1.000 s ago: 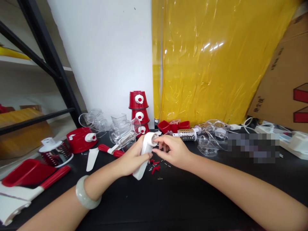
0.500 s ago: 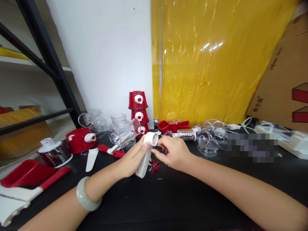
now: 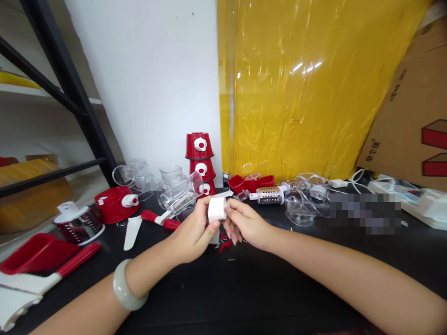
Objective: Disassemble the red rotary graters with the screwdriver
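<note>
My left hand (image 3: 193, 237) is closed around a white plastic part (image 3: 217, 208) with a short round barrel at its top. The barrel now shows its side. The lower arm of the part is mostly hidden behind my left fingers. At the barrel's right end, the thumb and index finger of my right hand (image 3: 249, 225) press together against the rim, with the other fingers curled below. Whether a small piece sits between those fingertips cannot be made out. Just beneath the hands lie small red pieces (image 3: 225, 245) and tiny metal pins.
Three red housings (image 3: 199, 145) stand stacked at the back. Clear plastic hoppers (image 3: 179, 188) and a metal grater drum (image 3: 270, 195) lie around. At left are a red base (image 3: 115, 204), another drum (image 3: 79, 223) and a white crank with red handle (image 3: 78, 258). A power strip (image 3: 412, 202) is at right.
The white part has turned so its barrel's open end faces right, away from view. My right hand has come in closer, its fingers now touching the barrel's rim.
</note>
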Tool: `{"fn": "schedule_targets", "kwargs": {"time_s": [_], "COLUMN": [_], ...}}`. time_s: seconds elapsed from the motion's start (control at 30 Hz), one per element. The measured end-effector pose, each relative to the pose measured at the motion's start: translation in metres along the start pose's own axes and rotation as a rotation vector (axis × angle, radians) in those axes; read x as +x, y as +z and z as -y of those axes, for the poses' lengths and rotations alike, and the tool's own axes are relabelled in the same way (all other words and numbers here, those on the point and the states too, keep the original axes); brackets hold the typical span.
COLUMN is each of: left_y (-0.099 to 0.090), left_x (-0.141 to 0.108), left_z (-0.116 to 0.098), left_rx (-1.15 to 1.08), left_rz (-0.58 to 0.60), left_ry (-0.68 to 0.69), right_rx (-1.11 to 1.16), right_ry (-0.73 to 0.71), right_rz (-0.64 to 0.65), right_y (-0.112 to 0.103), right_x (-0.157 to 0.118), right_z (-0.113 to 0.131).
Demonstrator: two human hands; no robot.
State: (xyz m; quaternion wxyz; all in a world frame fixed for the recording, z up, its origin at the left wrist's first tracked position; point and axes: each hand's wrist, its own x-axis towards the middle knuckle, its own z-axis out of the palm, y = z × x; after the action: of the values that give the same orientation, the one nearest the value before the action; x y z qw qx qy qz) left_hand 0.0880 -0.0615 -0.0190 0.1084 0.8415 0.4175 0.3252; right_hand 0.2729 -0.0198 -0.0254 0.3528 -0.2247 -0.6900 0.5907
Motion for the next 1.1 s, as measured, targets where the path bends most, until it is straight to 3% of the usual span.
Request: {"fn": "schedule_targets", "kwargs": {"time_s": [0.13, 0.37, 0.67, 1.1], "left_y": [-0.001, -0.006, -0.009, -0.011], "left_x": [-0.001, 0.001, 0.004, 0.005], "left_z": [-0.001, -0.007, -0.013, -0.010], "left_rx": [0.060, 0.048, 0.133, 0.207], "left_rz": [0.014, 0.056, -0.049, -0.113], "left_ry": [0.076, 0.107, 0.082, 0.085], "right_rx": [-0.078, -0.148, -0.066, -0.014], "right_ry": [0.040, 0.052, -0.080, -0.130], "right_rz": [0.030, 0.278, 0.120, 0.075], "right_y": [-0.003, -0.020, -0.008, -0.012], "right_x": [-0.001, -0.001, 0.000, 0.003], "right_z": [0.008, 0.012, 0.003, 0.004]}}
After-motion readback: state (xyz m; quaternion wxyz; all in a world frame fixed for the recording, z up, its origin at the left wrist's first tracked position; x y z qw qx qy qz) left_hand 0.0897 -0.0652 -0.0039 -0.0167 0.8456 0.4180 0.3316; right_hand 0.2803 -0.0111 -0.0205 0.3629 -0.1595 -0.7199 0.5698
